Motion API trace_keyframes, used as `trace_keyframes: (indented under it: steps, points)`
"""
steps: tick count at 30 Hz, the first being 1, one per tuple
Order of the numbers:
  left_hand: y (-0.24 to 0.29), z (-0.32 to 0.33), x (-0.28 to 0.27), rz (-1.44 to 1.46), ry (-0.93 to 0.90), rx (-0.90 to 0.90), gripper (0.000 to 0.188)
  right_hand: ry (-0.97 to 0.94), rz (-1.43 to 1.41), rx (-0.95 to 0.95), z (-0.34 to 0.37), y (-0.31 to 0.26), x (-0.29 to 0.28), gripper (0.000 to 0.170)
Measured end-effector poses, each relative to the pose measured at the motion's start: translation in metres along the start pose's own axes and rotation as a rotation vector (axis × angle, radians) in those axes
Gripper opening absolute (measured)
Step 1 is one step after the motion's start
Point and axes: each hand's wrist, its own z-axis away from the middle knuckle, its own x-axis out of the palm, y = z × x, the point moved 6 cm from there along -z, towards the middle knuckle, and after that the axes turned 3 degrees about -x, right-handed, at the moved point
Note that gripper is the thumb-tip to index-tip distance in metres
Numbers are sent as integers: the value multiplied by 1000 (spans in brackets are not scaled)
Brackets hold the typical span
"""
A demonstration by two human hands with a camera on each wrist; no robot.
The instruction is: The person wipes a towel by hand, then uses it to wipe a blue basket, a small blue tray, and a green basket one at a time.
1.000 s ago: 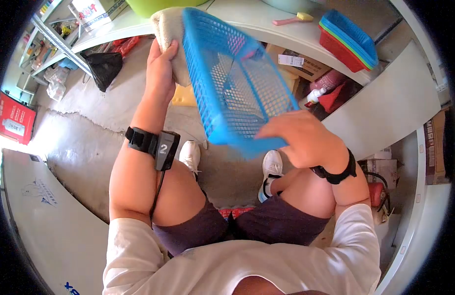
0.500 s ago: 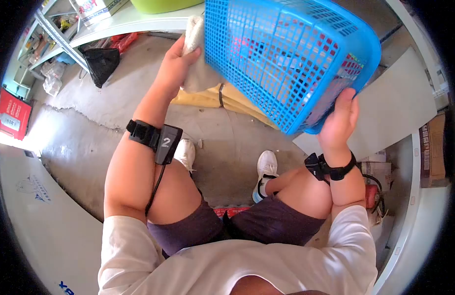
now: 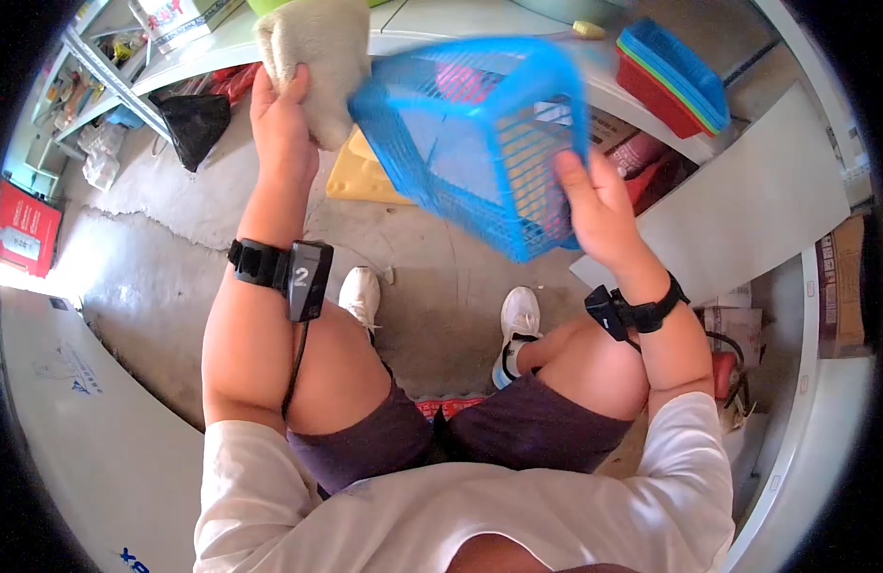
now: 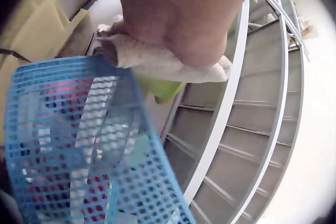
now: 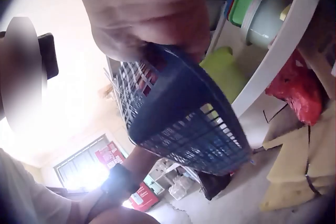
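A blue mesh basket (image 3: 460,143), slightly blurred, hangs in the air before the person, tilted on its side. The right hand (image 3: 599,205) grips its near right end, thumb on the outside. In the right wrist view that hand (image 5: 157,29) covers part of the basket rim (image 5: 184,82). The left hand (image 3: 287,129) pinches a beige cloth (image 3: 317,62), which hangs beside the basket's left end. From the left wrist, the cloth (image 4: 163,64) lies under the left hand (image 4: 173,24), close to the basket (image 4: 79,140); whether they touch, I cannot tell.
Behind is a white shelf (image 3: 441,24) with a green tub, a yellow-bristled brush (image 3: 586,31) and stacked small baskets (image 3: 670,81). Beneath are yellow folded sheets (image 3: 365,177) and a carton. A black bag (image 3: 195,124) hangs at left; a white panel (image 3: 747,201) leans at right.
The basket has swung and turned over, shifting down and left since half a second ago. The left hand with the cloth has moved left, away from the basket's middle. The right hand keeps hold of the basket.
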Motion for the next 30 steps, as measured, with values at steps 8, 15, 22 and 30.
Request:
trace_keyframes:
  steps: [8, 15, 22, 30]
  points:
    - [-4, 34, 49, -556, -334, 158, 42, -103, 350, 5, 0, 17, 19, 32]
    - [13, 58, 79, -468, -436, 210, 45, 6, 301, 126, -6, 34, 19, 31]
    - [28, 86, 94, -646, -692, 192, 46, -56, 446, 124, -15, 68, 19, 30]
    - [-39, 14, 28, -563, -263, -99, 34, -282, 454, 144, -18, 147, 15, 22]
